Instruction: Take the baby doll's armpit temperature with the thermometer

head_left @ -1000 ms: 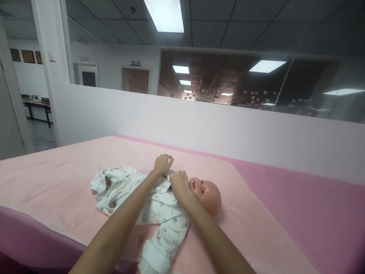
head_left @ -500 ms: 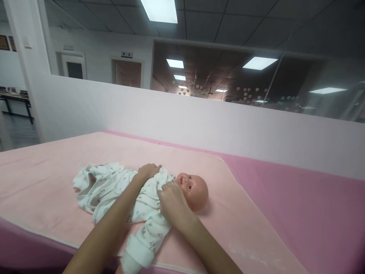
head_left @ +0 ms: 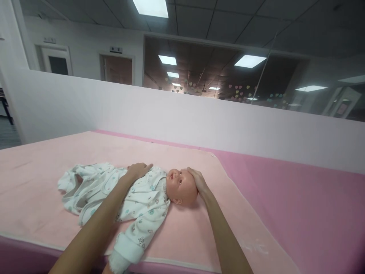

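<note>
A baby doll lies on its back on a pale pink towel (head_left: 185, 236), its bald head (head_left: 182, 187) to the right. It wears a white printed romper (head_left: 137, 199) with one sleeve reaching the near edge. My left hand (head_left: 138, 170) rests flat on the doll's chest, fingers stretched out. My right hand (head_left: 198, 182) cups the far side and top of the doll's head, fingers curved around it.
The towel covers a darker pink padded surface (head_left: 299, 213). A low white partition wall (head_left: 199, 118) runs along the back, with glass above it. The near edge of the table lies just below the doll's sleeve.
My right hand moved from the romper's collar to the top of the doll's head. My left hand flattened on the chest. The doll's head now turns towards me more.
</note>
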Available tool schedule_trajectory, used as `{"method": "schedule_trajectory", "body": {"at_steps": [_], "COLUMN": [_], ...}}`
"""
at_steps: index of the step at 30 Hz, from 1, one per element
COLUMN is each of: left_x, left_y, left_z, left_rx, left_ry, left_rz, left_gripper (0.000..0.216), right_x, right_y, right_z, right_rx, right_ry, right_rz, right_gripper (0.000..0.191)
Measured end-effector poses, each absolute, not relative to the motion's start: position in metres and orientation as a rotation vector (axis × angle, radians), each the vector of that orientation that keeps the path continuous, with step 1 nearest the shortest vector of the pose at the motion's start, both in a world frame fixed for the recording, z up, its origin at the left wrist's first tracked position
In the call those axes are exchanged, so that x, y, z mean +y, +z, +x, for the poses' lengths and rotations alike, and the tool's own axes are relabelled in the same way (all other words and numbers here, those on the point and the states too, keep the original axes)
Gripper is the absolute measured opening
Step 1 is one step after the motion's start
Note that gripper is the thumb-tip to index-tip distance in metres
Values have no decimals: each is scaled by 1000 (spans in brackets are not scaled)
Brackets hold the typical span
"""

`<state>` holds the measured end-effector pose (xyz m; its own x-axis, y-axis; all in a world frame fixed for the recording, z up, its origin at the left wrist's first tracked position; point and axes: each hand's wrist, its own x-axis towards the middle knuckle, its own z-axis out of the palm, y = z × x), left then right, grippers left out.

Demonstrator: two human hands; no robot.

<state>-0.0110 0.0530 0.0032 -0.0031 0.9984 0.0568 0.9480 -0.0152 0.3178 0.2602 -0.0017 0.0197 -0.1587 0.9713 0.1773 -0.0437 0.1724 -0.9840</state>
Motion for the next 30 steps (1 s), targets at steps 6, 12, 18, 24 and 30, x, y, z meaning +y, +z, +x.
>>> {"method": "schedule_trajectory", "body": {"at_steps": [6,12,18,24,30], "left_x": [52,49,47,45,46], "left_y": [2,4,4,5,4], "left_z": [-12,-11,-11,-9,-10], "left_rx": [2069,2078,2074,2069,2064], "left_ry": [397,395,383,363,358], "left_rz": [2083,2093,2126,2160,2185], "left_gripper": [66,65,62,59,60], "right_x": [-13,-28,-26,-16,-7], "right_y": [11,18,14,6,-3], "right_z": [262,256,256,262,265], "right_rx": [-1050,-909,-870,-930,-940], "right_ry": [1629,1831,1813,1809,1739], "right_rz": [-867,-893,-895,-825,-851], "right_gripper": [33,55,59,49,43]}}
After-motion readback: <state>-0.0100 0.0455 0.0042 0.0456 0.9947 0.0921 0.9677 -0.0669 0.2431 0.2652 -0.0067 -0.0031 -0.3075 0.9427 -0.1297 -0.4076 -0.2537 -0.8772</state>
